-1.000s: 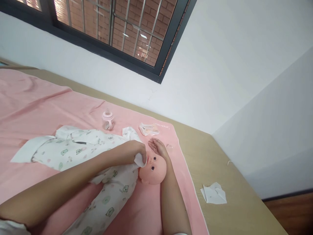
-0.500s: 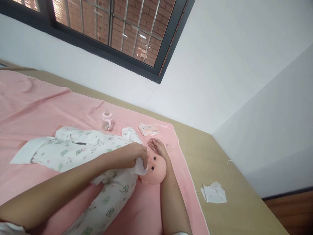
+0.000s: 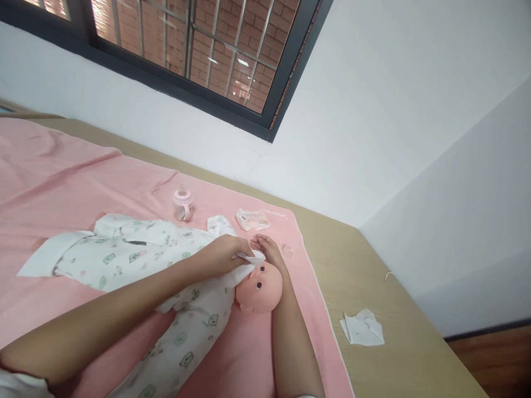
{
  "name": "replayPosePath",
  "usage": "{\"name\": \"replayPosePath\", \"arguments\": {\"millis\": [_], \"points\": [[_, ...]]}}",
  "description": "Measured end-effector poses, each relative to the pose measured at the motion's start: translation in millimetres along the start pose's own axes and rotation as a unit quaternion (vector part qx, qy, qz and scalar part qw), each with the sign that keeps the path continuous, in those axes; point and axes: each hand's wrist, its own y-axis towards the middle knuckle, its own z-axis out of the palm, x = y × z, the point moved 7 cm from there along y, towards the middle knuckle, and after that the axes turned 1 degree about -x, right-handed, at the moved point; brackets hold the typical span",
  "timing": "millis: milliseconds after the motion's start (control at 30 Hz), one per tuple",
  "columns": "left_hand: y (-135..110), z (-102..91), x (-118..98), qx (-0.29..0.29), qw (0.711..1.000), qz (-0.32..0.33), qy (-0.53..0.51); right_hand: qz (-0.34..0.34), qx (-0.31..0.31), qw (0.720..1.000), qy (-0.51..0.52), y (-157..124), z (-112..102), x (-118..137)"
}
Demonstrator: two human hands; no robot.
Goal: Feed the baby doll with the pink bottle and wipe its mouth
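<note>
A baby doll (image 3: 265, 290) lies on its back on a pink blanket (image 3: 99, 177), its head towards the right. It wears a white outfit (image 3: 153, 243) printed with small green animals. My left hand (image 3: 226, 254) pinches a white wipe (image 3: 244, 265) at the lower part of the doll's face, covering its chin. Beyond the head, my right hand (image 3: 267, 249) rests palm up with its fingers loosely extended, and its wrist lies against the top of the head. Nothing shows in that palm.
A pink-topped baby bottle (image 3: 182, 204) stands behind the doll. Near my right hand lie a small soft packet (image 3: 253, 219) and a clear little object (image 3: 287, 250). A crumpled white wipe (image 3: 363, 327) lies on the wooden surface (image 3: 332, 243). A white wall and barred window rise behind.
My left hand has shifted slightly away from me across the doll's face, taking the wipe towards my right hand. The right hand and doll stay nearly where they were.
</note>
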Motion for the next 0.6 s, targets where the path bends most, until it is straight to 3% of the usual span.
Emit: {"name": "replayPosePath", "arguments": {"millis": [233,600], "points": [[1,5.1,-4,0.009,0.996,0.015,0.085,0.000,-0.010,1.000,0.008,-1,1,0],[-4,4.1,-8,0.015,0.999,0.037,0.027,-0.001,-0.013,1.000,0.008,-13,6,5]]}}
